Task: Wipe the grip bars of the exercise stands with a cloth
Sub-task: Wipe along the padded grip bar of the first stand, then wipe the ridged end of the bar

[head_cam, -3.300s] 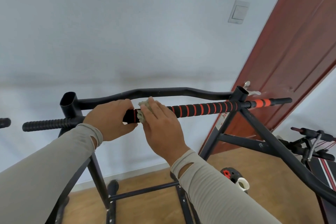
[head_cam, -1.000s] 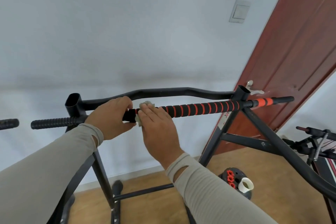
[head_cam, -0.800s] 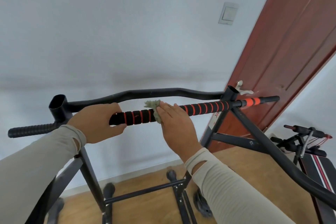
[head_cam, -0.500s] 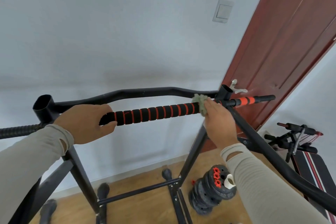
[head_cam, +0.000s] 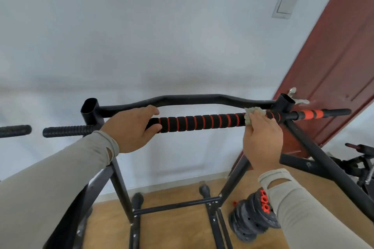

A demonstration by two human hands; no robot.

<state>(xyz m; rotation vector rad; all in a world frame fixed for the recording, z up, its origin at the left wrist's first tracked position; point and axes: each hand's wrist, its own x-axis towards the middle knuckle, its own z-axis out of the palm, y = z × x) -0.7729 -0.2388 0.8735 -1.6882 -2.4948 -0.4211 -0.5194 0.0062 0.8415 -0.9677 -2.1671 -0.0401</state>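
A black foam grip bar with orange rings (head_cam: 202, 122) runs across the top of a black exercise stand (head_cam: 119, 178). My left hand (head_cam: 131, 129) grips the bar's left end, thumb under it. My right hand (head_cam: 262, 137) holds a small pale green cloth (head_cam: 252, 113) wrapped on the bar at its right end, beside the right upright socket (head_cam: 285, 103). Beyond that socket the bar sticks out with an orange section (head_cam: 309, 114). A ribbed black grip (head_cam: 68, 131) sticks out left of the stand.
A curved black crossbar (head_cam: 192, 99) runs behind the grip bar. A red-brown door (head_cam: 344, 66) stands at right, a wall switch (head_cam: 285, 4) beside it. Stacked weight plates (head_cam: 255, 216) lie on the wooden floor. More black equipment (head_cam: 360, 159) sits at far right. Another grip end (head_cam: 14, 131) shows at far left.
My right hand has slid the cloth from beside my left hand along the bar to its right end. The left hand has kept its grip on the left end.
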